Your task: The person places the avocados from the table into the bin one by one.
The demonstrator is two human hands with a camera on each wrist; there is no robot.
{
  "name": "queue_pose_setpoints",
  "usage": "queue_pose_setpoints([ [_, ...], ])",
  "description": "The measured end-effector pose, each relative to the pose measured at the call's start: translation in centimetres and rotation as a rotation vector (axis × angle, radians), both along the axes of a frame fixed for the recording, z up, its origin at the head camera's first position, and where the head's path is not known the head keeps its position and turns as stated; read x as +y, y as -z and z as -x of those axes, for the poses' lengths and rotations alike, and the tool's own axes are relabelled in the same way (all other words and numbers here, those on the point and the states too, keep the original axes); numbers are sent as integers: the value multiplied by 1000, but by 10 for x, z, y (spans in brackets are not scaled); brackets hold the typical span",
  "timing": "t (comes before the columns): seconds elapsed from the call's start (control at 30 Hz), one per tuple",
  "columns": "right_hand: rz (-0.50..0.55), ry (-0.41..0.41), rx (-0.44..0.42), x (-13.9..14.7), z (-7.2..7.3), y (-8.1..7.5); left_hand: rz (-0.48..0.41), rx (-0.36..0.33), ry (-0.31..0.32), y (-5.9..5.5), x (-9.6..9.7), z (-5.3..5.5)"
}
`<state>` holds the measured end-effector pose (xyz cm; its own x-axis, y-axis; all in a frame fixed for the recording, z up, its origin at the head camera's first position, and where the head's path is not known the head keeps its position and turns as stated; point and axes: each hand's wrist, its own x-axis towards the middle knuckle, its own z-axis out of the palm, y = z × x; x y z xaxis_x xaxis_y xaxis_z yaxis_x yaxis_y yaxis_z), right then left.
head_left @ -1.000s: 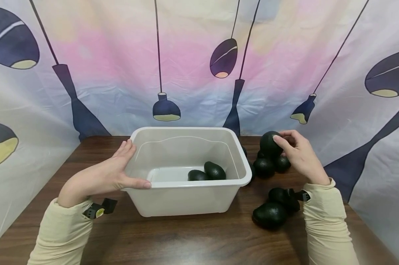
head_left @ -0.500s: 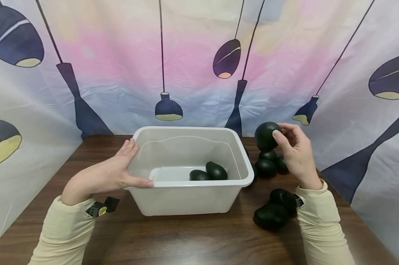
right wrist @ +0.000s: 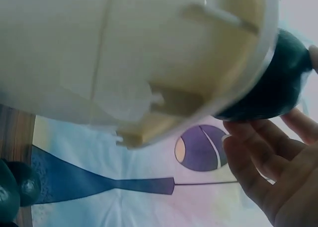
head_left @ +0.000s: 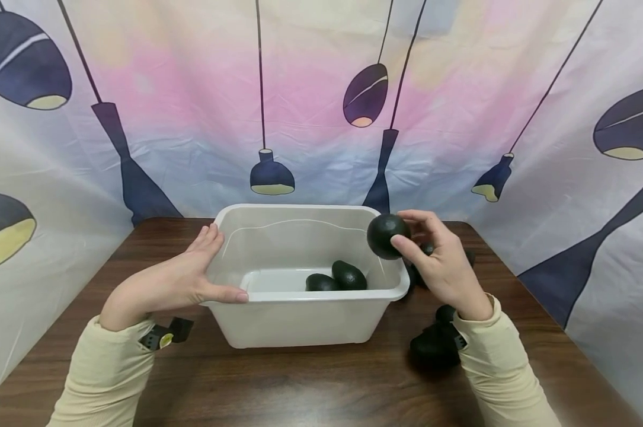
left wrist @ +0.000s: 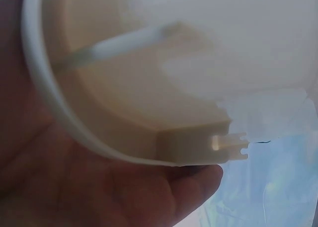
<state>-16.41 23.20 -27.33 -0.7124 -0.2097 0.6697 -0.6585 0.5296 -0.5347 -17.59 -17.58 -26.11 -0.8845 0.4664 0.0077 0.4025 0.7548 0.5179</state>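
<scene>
A dark green avocado (head_left: 387, 236) is pinched between the thumb and fingers of my right hand (head_left: 438, 264), above the right rim of a white plastic tub (head_left: 305, 320). In the right wrist view the tub's wall partly covers this avocado (right wrist: 280, 83). Two more avocados, one at the front (head_left: 321, 283) and one behind it (head_left: 349, 276), lie on the tub's floor toward the right. My left hand (head_left: 172, 287) braces the tub's left front corner with straight fingers; its thumb lies along the front rim. In the left wrist view those fingers (left wrist: 194, 189) touch the tub's outside.
Near the right forearm, a pair of avocados (head_left: 433, 347) rests on the wooden table (head_left: 278, 385). Several others (head_left: 417, 279) sit right of the tub, mostly hidden by the right hand. A lamp-printed cloth (head_left: 310, 107) hangs behind the table.
My right hand has lifted the avocado off the pile and carried it left to the tub's right rim. The left hand keeps its place on the tub.
</scene>
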Motion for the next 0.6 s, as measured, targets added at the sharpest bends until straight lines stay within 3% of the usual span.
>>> queue_pose_setpoints([
  [0.13, -63, -5, -13, -8, 0, 4, -4, -21, -1, 0, 0, 0],
  [0.33, -72, -10, 23, -10, -2, 3, -2, -14, -4, -1, 1, -1],
  [0.47, -69, 24, 52, -3, -4, -2, 2, 1, 1, 0, 0, -1],
  [0.6, -50, 68, 20, 6, -5, -8, 4, 2, 1, -1, -1, -2],
])
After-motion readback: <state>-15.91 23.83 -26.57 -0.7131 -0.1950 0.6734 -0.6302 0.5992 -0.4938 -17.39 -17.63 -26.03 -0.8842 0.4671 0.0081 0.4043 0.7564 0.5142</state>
